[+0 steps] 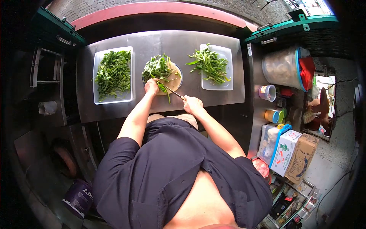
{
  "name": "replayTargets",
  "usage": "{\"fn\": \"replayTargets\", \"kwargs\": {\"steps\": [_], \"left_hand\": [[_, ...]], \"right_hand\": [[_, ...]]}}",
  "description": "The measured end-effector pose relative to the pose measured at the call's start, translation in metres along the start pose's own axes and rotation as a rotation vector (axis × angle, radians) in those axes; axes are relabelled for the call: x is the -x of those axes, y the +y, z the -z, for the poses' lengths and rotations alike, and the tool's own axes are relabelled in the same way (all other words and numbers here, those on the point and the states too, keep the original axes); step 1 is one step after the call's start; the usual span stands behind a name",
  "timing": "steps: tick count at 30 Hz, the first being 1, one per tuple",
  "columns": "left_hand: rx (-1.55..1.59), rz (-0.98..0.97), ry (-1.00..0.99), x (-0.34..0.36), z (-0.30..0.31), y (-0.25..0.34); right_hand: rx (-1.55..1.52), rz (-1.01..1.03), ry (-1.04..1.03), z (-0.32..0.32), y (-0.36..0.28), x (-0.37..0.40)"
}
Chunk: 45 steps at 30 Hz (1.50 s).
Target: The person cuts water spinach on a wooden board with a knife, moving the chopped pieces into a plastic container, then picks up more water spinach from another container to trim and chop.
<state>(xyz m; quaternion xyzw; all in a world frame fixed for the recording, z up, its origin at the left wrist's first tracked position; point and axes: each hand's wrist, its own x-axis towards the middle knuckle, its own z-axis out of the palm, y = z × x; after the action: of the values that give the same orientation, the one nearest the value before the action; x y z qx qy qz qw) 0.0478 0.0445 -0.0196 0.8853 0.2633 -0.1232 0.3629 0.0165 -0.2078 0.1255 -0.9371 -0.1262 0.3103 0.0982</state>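
Note:
A round cutting board lies mid-table with a heap of leafy green vegetables on its left part. My left hand is closed on the near end of the greens, some stems sticking out toward me. In my right hand is a knife, its blade pointing left across the board's near edge to the stems by my left fingers. Cut greens fill a white plastic tray on the left. To the right, longer leafy stems rest in another white tray.
The metal table has a raised red ledge beyond it. Along the right stand a large clear tub, several small jars, a blue-lidded container and cardboard boxes. A dark purple bucket sits at lower left.

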Motion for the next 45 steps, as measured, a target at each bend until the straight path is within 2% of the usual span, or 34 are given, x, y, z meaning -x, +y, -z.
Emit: {"fn": "replayTargets", "kwargs": {"steps": [7, 13, 25, 29, 32, 35, 40, 42, 44, 45], "left_hand": [[-0.052, -0.069, 0.031, 0.003, -0.004, -0.006], [0.01, 0.015, -0.022, -0.004, -0.005, -0.006], [-0.041, -0.038, 0.058, 0.0, -0.005, -0.004], [-0.042, -0.038, -0.009, -0.001, -0.002, -0.004], [-0.072, -0.076, 0.067, -0.007, -0.017, -0.016], [-0.065, -0.054, 0.001, -0.003, -0.004, -0.007], [-0.046, -0.027, -0.099, -0.004, 0.006, 0.004], [-0.036, -0.024, -0.057, -0.002, 0.008, 0.008], [-0.008, -0.017, -0.165, -0.002, 0.012, 0.013], [0.085, -0.031, -0.151, -0.003, 0.01, 0.01]], "right_hand": [[0.056, -0.035, 0.004, 0.006, -0.002, 0.0], [0.014, -0.029, 0.009, 0.006, 0.002, 0.004], [0.022, -0.021, -0.04, 0.002, -0.001, 0.002], [0.035, -0.077, -0.074, -0.007, -0.005, 0.013], [-0.024, -0.15, -0.061, -0.019, -0.001, 0.026], [-0.139, -0.138, 0.047, -0.034, 0.004, 0.028], [-0.179, -0.151, 0.091, -0.04, 0.006, 0.019], [-0.195, -0.167, 0.142, -0.037, 0.006, 0.016], [-0.223, -0.176, 0.134, -0.032, 0.007, 0.016], [-0.246, -0.187, 0.123, -0.029, 0.007, 0.016]]}}
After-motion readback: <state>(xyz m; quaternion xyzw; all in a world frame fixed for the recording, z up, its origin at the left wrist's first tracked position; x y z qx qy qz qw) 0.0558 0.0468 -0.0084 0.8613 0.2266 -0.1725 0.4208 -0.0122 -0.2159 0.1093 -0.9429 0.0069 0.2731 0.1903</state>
